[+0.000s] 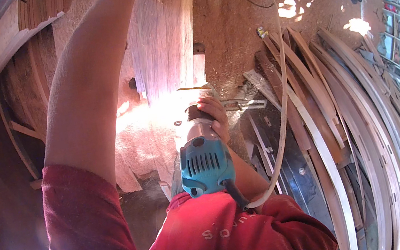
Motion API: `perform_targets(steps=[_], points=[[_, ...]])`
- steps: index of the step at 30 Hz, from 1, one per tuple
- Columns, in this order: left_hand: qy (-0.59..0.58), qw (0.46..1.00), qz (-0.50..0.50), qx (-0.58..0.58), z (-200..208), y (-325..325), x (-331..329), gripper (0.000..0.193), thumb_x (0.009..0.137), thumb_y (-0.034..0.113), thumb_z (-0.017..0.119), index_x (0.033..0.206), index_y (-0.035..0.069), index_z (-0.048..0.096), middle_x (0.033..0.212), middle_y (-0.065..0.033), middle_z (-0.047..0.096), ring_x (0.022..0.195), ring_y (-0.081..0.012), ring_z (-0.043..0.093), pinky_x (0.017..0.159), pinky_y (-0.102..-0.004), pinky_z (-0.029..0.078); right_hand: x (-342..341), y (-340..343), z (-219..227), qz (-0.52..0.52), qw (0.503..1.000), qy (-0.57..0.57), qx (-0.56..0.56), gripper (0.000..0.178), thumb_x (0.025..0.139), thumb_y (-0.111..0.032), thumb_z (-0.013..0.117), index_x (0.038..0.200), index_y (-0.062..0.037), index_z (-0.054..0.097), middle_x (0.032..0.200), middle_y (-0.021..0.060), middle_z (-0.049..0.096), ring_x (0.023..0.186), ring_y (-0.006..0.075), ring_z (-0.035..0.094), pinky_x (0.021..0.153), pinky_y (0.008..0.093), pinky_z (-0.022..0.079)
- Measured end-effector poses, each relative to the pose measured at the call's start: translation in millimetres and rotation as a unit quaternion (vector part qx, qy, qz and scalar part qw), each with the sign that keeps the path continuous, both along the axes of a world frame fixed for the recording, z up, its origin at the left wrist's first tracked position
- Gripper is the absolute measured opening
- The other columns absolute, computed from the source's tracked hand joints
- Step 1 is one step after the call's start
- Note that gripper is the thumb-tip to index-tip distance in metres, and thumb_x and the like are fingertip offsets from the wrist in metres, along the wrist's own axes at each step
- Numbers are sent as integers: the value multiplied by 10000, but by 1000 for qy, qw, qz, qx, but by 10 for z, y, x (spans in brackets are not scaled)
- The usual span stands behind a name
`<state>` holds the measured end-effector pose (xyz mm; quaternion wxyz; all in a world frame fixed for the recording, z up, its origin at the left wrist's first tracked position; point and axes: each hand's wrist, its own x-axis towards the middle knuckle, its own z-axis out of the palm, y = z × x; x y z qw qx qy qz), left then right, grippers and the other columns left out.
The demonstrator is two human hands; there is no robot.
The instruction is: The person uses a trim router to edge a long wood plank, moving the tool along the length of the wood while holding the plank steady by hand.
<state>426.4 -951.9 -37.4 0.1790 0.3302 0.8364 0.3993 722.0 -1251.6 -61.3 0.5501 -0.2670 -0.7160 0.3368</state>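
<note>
Right hand [215, 114] grips the teal sander [204, 158] against the plank [164, 31]; press evenly, keep the cord [281, 112] clear. Left hand out of view.

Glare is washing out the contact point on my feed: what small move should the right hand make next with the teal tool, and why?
Probably ease the teal power tool slightly forward along the upright wooden panel. The right hand grips its front end where the tool head meets the panel's lower edge, and the left arm reaches up beside the panel, its hand out of view. First keep the white cord clear.
</note>
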Motion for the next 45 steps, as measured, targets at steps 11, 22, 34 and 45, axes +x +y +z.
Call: perform_targets(steps=[11,22,34,45], points=[[20,1000,7,-10,-40,40,-36,511,1040,424,395,1183,51,714,1115,-279,709,1117,-465,660,953,-535,509,-73,230,57,-3,995,-77,-59,496,997,-290,624,1422,-172,398,1173,237,666,982,430,694,852,580,568],[44,999,5,-14,-37,54,-77,503,1043,391,392,1119,15,718,1051,-312,704,1074,-488,665,926,-552,516,-252,467,-177,-14,999,-2,-41,499,996,-259,653,1432,-186,422,1138,221,682,977,409,701,842,545,578],[37,999,-8,-18,-21,56,-99,482,1051,361,389,1073,5,713,1006,-316,702,1008,-497,673,886,-561,520,-529,834,-78,-72,996,41,-13,299,1069,-202,498,1364,-160,521,1086,213,716,947,410,710,835,533,574],[52,998,-21,-12,-88,121,-133,463,1054,348,388,1068,9,703,1045,-314,690,1032,-501,649,909,-560,505,-690,1229,-119,-74,995,58,35,280,1050,-127,513,1329,-120,528,1098,226,709,932,405,712,813,544,580]])
